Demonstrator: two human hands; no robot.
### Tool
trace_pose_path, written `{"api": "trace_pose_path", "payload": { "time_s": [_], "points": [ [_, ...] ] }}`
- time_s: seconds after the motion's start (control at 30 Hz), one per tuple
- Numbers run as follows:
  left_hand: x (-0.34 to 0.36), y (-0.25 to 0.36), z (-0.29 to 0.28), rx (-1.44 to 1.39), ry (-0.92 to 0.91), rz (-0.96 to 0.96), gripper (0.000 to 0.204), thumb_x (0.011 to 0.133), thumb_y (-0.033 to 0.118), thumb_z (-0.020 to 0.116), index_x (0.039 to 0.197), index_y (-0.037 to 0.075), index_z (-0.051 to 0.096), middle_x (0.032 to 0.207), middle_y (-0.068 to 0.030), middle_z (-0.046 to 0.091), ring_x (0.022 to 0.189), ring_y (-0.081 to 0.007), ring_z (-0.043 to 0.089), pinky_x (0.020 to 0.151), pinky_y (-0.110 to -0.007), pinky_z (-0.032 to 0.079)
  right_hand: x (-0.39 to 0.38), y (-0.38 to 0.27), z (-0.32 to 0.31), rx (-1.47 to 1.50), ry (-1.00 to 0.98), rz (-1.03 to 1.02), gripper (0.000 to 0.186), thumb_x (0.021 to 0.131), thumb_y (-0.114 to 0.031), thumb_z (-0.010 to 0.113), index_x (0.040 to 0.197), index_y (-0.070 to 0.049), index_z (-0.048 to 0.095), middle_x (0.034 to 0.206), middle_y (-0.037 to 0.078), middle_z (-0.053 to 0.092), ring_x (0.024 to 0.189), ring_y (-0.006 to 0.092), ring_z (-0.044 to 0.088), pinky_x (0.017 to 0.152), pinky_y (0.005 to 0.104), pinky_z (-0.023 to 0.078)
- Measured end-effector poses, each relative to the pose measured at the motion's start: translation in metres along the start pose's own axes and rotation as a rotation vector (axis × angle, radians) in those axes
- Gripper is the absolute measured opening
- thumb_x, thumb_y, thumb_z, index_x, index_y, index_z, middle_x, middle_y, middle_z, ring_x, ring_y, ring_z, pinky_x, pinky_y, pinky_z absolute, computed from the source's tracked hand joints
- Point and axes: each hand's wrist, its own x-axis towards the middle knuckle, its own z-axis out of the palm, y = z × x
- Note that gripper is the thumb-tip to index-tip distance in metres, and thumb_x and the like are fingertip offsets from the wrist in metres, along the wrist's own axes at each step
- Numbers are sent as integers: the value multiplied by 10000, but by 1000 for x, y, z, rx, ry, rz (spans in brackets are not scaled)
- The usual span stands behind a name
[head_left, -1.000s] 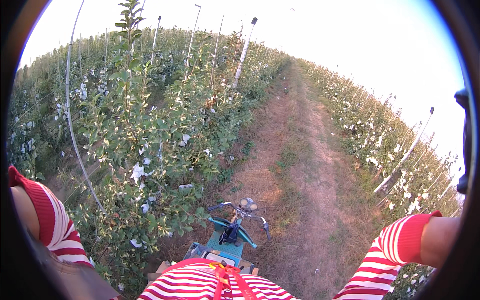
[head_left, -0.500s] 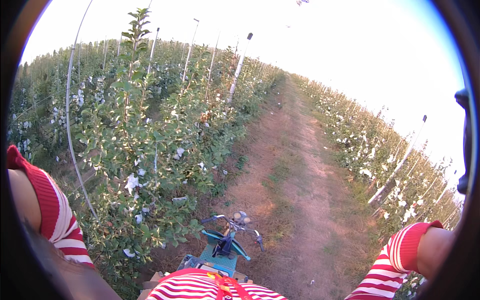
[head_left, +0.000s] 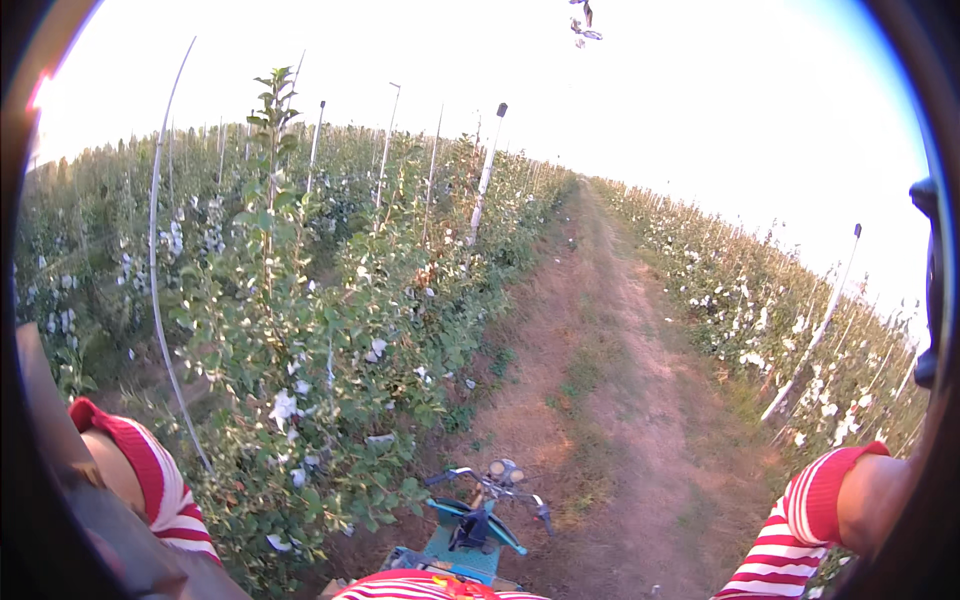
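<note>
Head view: both hands out of frame; we cannot tell if wide, narrow or holding. Vehicle (head_left: 458,552) sits low, ahead, between hands' forearms (head_left: 868,505). We judge it heavy, stiff; handlebar (head_left: 452,473) rigid, best held by end grips (head_left: 544,514).

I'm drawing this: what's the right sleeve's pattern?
The right sleeve has red and white stripes, clearest in the head view.

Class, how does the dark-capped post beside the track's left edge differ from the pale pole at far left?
The post looks thick, the pole slender. The post looks nearly straight, the pole bowed. The pole looks longer than the post. Both stand among foliage.
</note>
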Motion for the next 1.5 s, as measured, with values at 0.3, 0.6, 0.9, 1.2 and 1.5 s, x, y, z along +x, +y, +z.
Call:
{"api": "trace_pose_path", "payload": {
  "time_s": [0.3, 0.6, 0.9, 1.2, 1.5],
  "points": [
    [7, -18, -1, 2, -8, 25, 270, 966, 137, 554, 1201, 9, 593, 1015, -83, 658, 583, -59, 512, 524, -184, 389, -16, -3, 6, -4, 127, -6, 276, 972, -179, 558, 1156, 19, 504, 779, 71, 582, 517, 136, 564, 415, 237, 480],
    [18, -24, -24, 6, 130, -29, 279, 978, 149, 543, 1221, 20, 587, 1036, -83, 665, 579, -58, 501, 534, -186, 391, -14, 4, 8, 178, 381, -107, 268, 977, -186, 556, 1151, 11, 508, 730, 58, 586, 469, 117, 560, 377, 219, 467],
    [184, -48, 44, -369, 262, -431, 240, 928, 75, 588, 1152, -9, 594, 1061, -136, 656, 690, -136, 586, 605, -247, 488, 33, 64, 4, 472, 699, 130, 155, 969, -179, 576, 1013, -37, 618, 733, 35, 629, 551, 97, 591, 487, 204, 495],
    [307, -93, 152, 7, 306, -337, 255, 936, 197, 624, 1143, 55, 662, 1028, -105, 690, 727, -185, 641, 715, -294, 526, 54, 75, -18, 167, 533, 378, 204, 985, -135, 527, 980, 48, 618, 818, 64, 630, 746, 126, 658, 657, 262, 557],
    [284, -148, 131, -315, 458, -296, 144, 918, 169, 646, 974, 75, 740, 893, -44, 725, 812, -132, 658, 775, -285, 531, 91, 94, -35, -194, 731, 239, 229, 958, -38, 454, 1034, 104, 617, 909, 149, 618, 827, 169, 646, 691, 293, 552]
  ]
}}
